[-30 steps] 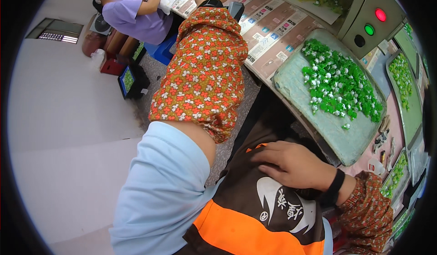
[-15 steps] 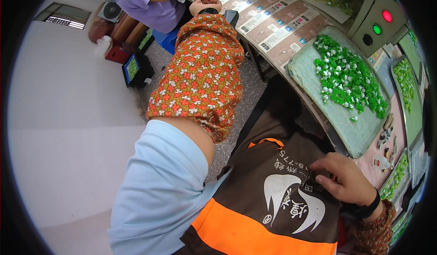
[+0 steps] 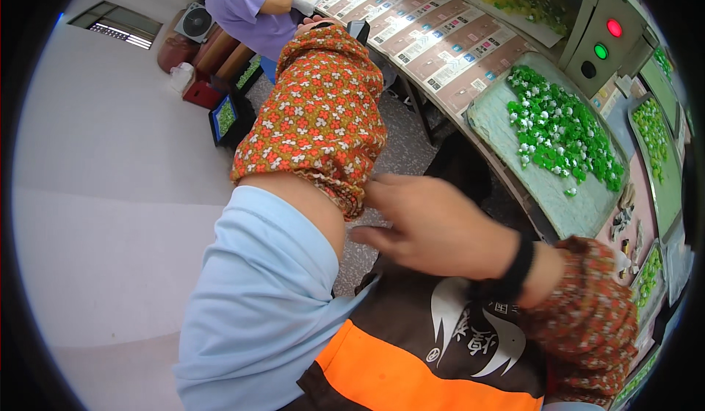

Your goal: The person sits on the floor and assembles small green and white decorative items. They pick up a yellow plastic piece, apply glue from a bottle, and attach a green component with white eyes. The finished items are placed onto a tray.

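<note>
My left arm stretches forward, wearing a floral oversleeve (image 3: 312,103) in orange, white and olive over the forearm. Its gathered cuff ends below the elbow, with bare skin between it and a light blue sleeve (image 3: 257,286). Most of my left hand (image 3: 314,22) is hidden beyond the oversleeve; only a bit of the fingers shows. My right hand (image 3: 440,224), slightly blurred, is at the cuff's right side. Its thumb and fingers are apart, the fingertips beside or touching the cloth. A black band (image 3: 520,268) circles the right wrist, above another floral oversleeve (image 3: 587,315).
A tray (image 3: 488,121) of small green and white pieces (image 3: 562,125) lies on the table (image 3: 411,26) at right. Beyond it stands a machine housing with red and green lights (image 3: 601,50). A person in purple (image 3: 242,11) works at the far left. A brown and orange apron (image 3: 418,367) covers my lap.
My right hand has moved from the apron up and left to the left oversleeve's cuff. My left hand has dropped mostly out of sight behind the oversleeve.
</note>
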Tool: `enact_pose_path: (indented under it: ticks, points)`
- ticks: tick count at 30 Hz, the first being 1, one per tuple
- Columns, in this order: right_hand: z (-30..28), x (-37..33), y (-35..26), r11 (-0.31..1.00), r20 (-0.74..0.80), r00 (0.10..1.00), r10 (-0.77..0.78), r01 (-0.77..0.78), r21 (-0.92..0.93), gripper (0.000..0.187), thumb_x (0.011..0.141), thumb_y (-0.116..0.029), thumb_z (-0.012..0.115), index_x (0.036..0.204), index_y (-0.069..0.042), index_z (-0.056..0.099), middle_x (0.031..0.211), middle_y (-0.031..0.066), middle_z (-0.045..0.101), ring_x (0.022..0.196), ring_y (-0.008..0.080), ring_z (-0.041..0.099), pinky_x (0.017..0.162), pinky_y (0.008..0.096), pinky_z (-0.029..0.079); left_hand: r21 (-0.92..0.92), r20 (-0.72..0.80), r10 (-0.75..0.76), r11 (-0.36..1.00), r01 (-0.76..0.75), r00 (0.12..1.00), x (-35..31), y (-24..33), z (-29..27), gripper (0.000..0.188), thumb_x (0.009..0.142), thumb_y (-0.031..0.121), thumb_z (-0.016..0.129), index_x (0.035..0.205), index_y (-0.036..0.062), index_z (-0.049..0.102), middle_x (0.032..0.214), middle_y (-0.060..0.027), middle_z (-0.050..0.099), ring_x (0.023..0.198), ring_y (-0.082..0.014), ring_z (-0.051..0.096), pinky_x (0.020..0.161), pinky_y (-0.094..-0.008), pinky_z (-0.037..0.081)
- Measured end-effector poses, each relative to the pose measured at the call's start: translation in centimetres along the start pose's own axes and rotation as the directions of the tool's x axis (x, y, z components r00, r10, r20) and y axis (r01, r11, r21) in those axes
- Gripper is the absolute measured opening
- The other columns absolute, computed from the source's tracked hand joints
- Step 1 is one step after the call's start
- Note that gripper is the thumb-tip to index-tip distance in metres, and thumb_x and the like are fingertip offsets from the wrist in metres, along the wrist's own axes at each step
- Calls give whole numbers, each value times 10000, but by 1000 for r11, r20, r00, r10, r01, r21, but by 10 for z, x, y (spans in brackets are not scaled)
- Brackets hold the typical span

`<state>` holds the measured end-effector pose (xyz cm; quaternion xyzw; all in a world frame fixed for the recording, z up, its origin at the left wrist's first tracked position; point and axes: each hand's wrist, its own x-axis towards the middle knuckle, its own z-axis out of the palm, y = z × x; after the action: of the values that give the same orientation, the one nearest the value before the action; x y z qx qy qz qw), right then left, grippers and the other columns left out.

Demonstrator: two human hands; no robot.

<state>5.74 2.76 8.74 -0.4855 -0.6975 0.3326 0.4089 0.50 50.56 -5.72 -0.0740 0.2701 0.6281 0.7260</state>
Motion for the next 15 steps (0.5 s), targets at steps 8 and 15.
enact_pose_path:
  ticks: [8, 15]
  points:
    - [35, 21, 3, 835, -123, 961, 246, -146, 531, 199, 916, -148, 622, 1034, 1, 682, 939, 249, 695, 926, 443, 677, 789, 466, 536, -44, 59, 171, 985, -168, 984, -27, 49, 39, 205, 1041, 314, 528, 1033, 181, 684, 875, 40, 704, 735, -146, 638, 675, -367, 534]
    - [20, 36, 22, 919, -314, 900, 303, -188, 348, 231, 918, -167, 532, 947, 15, 671, 937, 271, 690, 942, 479, 660, 826, 520, 524, -107, 259, 301, 953, -282, 918, -50, 87, 111, 197, 1036, 312, 534, 1029, 184, 684, 882, 37, 706, 733, -147, 640, 667, -362, 535]
